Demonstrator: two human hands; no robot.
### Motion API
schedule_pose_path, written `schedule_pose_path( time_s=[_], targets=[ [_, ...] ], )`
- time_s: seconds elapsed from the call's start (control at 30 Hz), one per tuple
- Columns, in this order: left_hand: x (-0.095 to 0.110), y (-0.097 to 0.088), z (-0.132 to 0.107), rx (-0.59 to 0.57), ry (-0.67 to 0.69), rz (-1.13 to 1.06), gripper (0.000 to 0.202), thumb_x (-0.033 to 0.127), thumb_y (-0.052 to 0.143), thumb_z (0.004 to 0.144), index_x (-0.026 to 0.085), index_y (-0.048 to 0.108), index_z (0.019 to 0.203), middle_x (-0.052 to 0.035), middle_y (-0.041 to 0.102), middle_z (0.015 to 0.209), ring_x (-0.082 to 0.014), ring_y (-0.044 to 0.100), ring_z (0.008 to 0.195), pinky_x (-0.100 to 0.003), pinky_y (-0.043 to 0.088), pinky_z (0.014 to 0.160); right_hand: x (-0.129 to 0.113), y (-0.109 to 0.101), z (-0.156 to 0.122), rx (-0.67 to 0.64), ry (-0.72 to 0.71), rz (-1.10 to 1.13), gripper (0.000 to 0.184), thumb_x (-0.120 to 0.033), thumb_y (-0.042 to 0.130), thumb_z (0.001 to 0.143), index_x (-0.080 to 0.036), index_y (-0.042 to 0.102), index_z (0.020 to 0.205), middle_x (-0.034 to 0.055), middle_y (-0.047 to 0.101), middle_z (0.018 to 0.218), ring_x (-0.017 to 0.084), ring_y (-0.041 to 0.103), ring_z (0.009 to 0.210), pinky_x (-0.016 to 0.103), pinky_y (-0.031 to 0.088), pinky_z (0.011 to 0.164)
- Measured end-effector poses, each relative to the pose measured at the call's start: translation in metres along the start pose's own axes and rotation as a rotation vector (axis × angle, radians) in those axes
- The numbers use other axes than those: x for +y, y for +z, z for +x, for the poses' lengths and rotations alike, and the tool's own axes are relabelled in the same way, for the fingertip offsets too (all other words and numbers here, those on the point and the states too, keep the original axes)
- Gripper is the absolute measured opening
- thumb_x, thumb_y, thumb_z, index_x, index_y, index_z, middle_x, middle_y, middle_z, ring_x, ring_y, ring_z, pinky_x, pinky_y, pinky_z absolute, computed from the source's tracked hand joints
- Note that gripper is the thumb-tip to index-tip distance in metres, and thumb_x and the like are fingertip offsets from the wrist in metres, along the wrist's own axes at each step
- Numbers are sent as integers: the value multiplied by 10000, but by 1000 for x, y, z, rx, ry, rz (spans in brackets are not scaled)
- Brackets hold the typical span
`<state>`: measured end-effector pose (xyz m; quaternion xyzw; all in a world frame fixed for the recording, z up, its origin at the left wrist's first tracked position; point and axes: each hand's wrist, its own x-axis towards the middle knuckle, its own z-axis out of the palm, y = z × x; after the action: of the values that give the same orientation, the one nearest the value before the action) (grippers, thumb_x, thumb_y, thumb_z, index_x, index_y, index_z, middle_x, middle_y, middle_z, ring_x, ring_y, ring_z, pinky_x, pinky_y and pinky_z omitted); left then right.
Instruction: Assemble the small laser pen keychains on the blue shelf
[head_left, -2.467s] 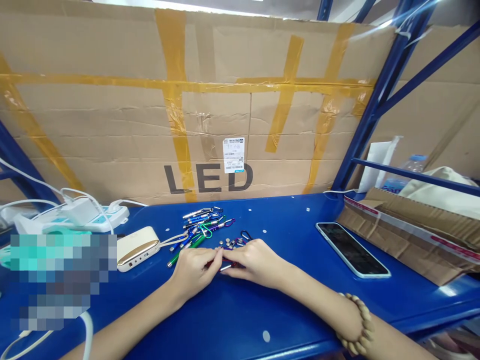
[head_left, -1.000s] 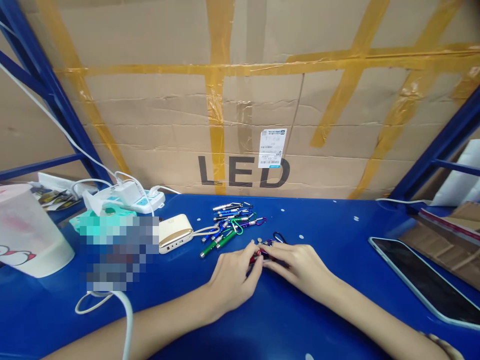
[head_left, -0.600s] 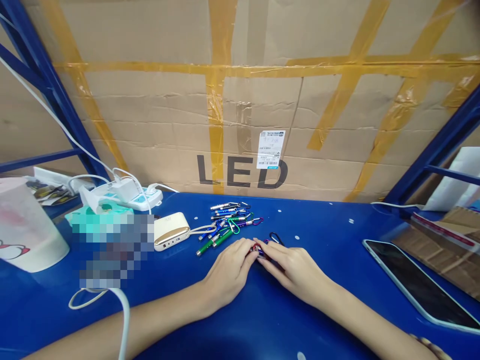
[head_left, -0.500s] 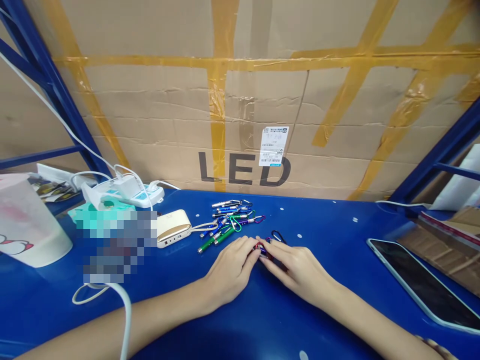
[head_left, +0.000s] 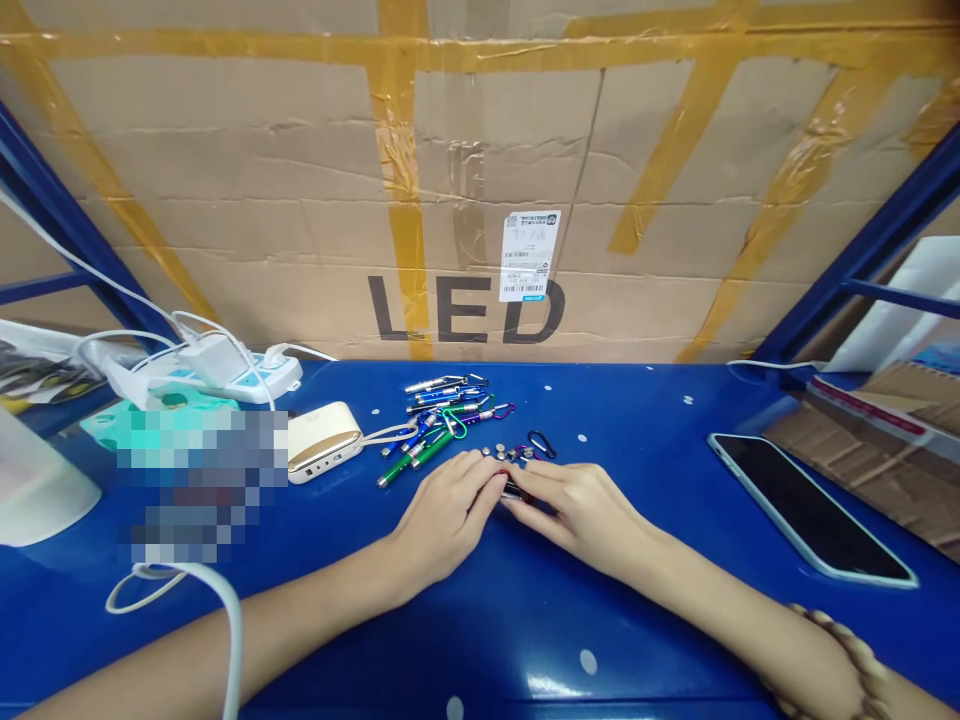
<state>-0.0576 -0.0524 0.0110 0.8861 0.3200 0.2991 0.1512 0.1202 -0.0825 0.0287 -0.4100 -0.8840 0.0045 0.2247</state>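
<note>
We have a small red-and-dark tube (head_left: 514, 489) pinched at the meeting point of our two hands, mostly hidden by the fingers, so we cannot tell its long axis for certain. It seems to lie roughly crosswise to the fingers. Our left hand (head_left: 442, 520) comes in from the left and our right hand (head_left: 581, 516) from the right. Their fingertips are together on the tube, neither hand clearly nearer, and the right fingers cover slightly more of it. Just beyond the fingertips lies a row of silver button cells (head_left: 500, 453), with a black carabiner (head_left: 541, 444) beside them. Farther left on the blue tabletop (head_left: 480, 640) are a heap of metal keychain penlights (head_left: 442, 403) and a cream power bank (head_left: 322, 442). A smartphone (head_left: 806, 507) lies well apart on the right.
</note>
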Motion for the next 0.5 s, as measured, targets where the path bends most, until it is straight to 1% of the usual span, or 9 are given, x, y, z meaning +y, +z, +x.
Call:
schedule_pose_path(
  time_s=[0.17, 0.23, 0.3, 0.4, 0.5],
  targets=[
    [0, 0, 2, -9, -11, 0, 260, 263, 291, 934, 185, 531, 872, -31, 586, 803, -154, 525, 750, -277, 437, 705, 3, 1, 1, -9, -3, -46, 262, -289, 399, 920, -135, 587, 1018, 62, 666, 856, 161, 643, 732, 230, 472, 603],
    [1, 0, 2, -13, -28, -20, 250, 265, 292, 934, 192, 524, 877, -28, 593, 814, -154, 527, 757, -282, 439, 709, 3, 0, 1, -31, 11, -45, 250, -284, 422, 911, -140, 578, 1042, 61, 666, 876, 156, 643, 747, 222, 467, 608],
    [2, 0, 2, -23, -48, -37, 240, 265, 290, 932, 197, 515, 883, -27, 598, 833, -157, 530, 771, -290, 440, 717, 2, -2, 2, -56, 19, -21, 261, -279, 429, 910, -147, 555, 1097, 68, 659, 950, 162, 640, 828, 228, 477, 658],
    [3, 1, 3, -24, -73, -46, 231, 271, 284, 931, 202, 491, 856, -22, 589, 821, -158, 530, 763, -291, 442, 706, 0, -4, 3, -80, 19, 31, 301, -268, 393, 928, -159, 503, 1185, 84, 619, 1093, 170, 600, 980, 257, 485, 765],
    [4, 1, 2, -8, -97, -41, 249, 280, 269, 931, 203, 455, 786, -14, 560, 768, -152, 521, 722, -282, 438, 672, -3, -5, 3, -97, 26, 50, 318, -249, 370, 935, -156, 487, 1216, 97, 583, 1168, 174, 580, 1022, 280, 486, 812]
  ],
)
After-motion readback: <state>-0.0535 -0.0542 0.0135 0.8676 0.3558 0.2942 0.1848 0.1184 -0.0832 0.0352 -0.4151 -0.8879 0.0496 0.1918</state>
